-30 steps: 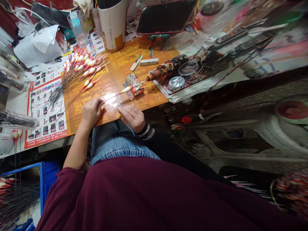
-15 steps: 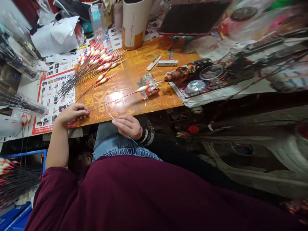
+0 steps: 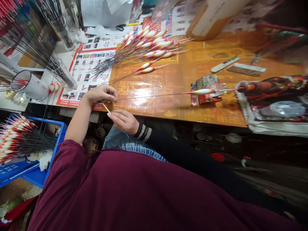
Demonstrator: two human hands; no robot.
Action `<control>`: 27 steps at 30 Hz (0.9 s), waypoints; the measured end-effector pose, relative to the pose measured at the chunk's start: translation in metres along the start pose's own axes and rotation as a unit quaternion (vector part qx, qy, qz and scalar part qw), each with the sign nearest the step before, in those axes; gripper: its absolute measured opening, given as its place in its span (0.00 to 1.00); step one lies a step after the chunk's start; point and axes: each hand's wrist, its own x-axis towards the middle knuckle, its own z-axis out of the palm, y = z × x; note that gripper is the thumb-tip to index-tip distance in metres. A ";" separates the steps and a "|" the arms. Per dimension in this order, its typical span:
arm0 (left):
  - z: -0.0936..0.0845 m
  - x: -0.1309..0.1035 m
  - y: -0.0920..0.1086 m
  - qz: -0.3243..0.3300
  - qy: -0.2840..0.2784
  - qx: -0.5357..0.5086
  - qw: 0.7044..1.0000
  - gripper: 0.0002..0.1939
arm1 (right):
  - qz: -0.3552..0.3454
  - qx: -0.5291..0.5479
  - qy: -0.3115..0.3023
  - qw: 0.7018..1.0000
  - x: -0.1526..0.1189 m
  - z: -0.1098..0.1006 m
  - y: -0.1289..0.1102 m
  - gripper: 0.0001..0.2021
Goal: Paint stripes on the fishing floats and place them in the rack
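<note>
My left hand (image 3: 103, 94) is at the front edge of the table, fingers pinched on the thin dark stem of a fishing float (image 3: 203, 91). The stem runs level to the right. The float's white, yellow and red body lies across a paint-smeared block (image 3: 208, 83), and its thin tip meets the end of a brown, paint-caked rod (image 3: 249, 88). Below and right of my left hand, my right hand (image 3: 126, 122) is closed on a thin blue-and-white stick (image 3: 107, 109). Its pale end points up-left, just under my left hand.
Many finished-looking floats (image 3: 154, 45) lie heaped behind. A blue crate (image 3: 63, 128) of more floats stands low at left, near a white mug (image 3: 36, 88) and a clear cup (image 3: 64, 77) of dark stems. Two flat sticks (image 3: 246, 69) lie at right, scissors (image 3: 120, 27) at the back.
The view has swung left, so the table things sit further right and the blue crate shows more. The stick's pale end is now closer to my left hand. Both hands keep their holds.
</note>
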 end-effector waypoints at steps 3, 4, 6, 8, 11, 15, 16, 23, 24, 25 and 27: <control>0.001 0.000 -0.001 0.009 -0.009 0.002 1.000 0.16 | 0.027 0.010 -0.013 0.999 -0.006 0.006 0.000 0.21; 0.002 0.001 -0.001 0.013 -0.010 0.004 1.000 0.16 | 0.028 0.010 -0.010 1.000 -0.007 0.007 0.000 0.21; 0.002 0.001 -0.001 0.017 -0.008 0.011 1.000 0.16 | 0.026 0.005 -0.008 1.000 -0.008 0.007 0.000 0.21; 0.003 0.002 -0.001 0.019 -0.005 0.018 1.000 0.16 | 0.032 -0.002 -0.019 0.999 -0.007 0.007 0.000 0.21; 0.004 0.002 0.000 0.019 -0.005 0.019 1.000 0.15 | 0.038 -0.015 -0.027 0.999 -0.006 0.007 -0.001 0.20; 0.004 0.002 0.000 0.017 -0.002 0.022 1.000 0.15 | 0.031 -0.007 -0.004 0.999 -0.006 0.009 -0.002 0.23; 0.004 0.002 0.000 0.018 -0.001 0.023 1.000 0.14 | 0.031 -0.005 -0.001 1.000 -0.006 0.009 -0.002 0.24; 0.004 0.001 0.000 0.021 0.001 0.037 0.999 0.13 | 0.054 0.014 -0.021 0.998 -0.008 0.010 -0.001 0.23; 0.004 0.001 -0.001 0.021 0.002 0.036 0.999 0.13 | 0.056 0.017 -0.024 0.998 -0.008 0.010 -0.001 0.22; 0.004 0.001 -0.001 0.022 0.002 0.034 0.999 0.13 | 0.056 0.016 -0.028 0.998 -0.009 0.009 -0.001 0.22; 0.003 0.001 -0.002 0.021 0.001 0.029 0.999 0.13 | 0.053 0.007 -0.033 0.998 -0.008 0.009 -0.001 0.21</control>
